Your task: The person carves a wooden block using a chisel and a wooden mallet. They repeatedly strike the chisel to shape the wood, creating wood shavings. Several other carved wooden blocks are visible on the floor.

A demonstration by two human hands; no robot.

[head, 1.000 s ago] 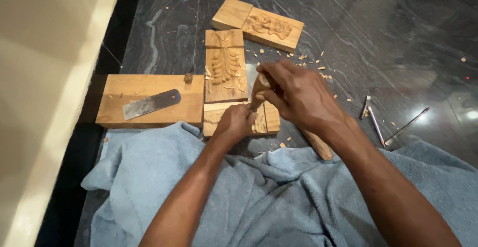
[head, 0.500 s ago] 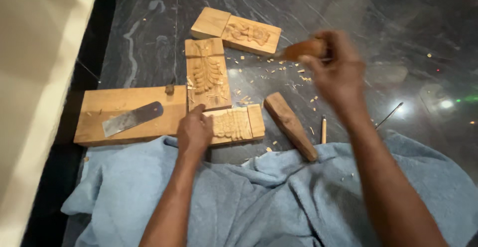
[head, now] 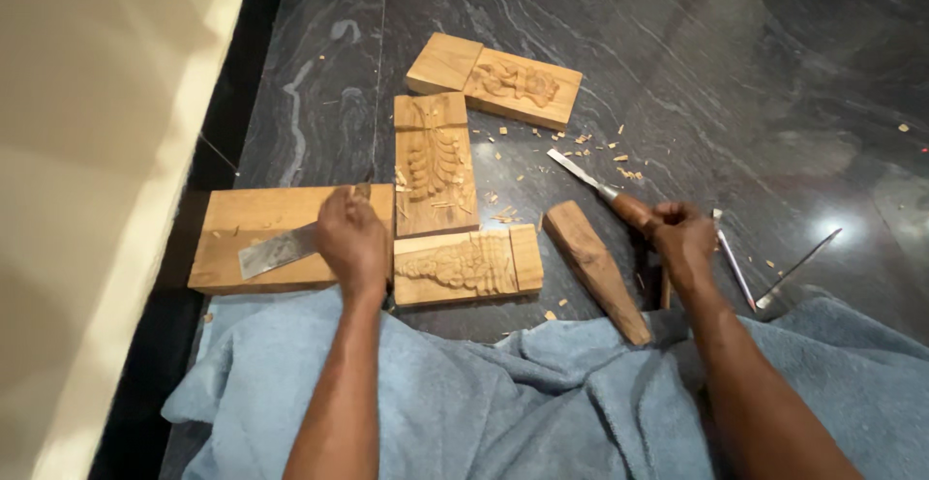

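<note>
At the far left a plain wooden block (head: pixel 254 238) lies on the dark stone floor (head: pixel 774 74), with a flat metal scraper blade (head: pixel 276 251) resting on top. The left hand (head: pixel 353 241) lies over the right end of that block, fingers curled down at the blade's end; I cannot tell whether they grip it. Just right of the hand sits a carved panel (head: pixel 467 265) lying crosswise, and beyond it an upright carved panel (head: pixel 433 163), with a third carved panel (head: pixel 495 80) farthest away. Next comes a tapered wooden mallet (head: pixel 594 269) lying loose. The right hand (head: pixel 682 240) has its fingers closed around the wooden handle of a chisel (head: pixel 592 182), blade pointing far-left over scattered chips. Two thin metal tools (head: pixel 764 267) lie to its right. A blue towel (head: pixel 542 403) covers the near side.
</note>
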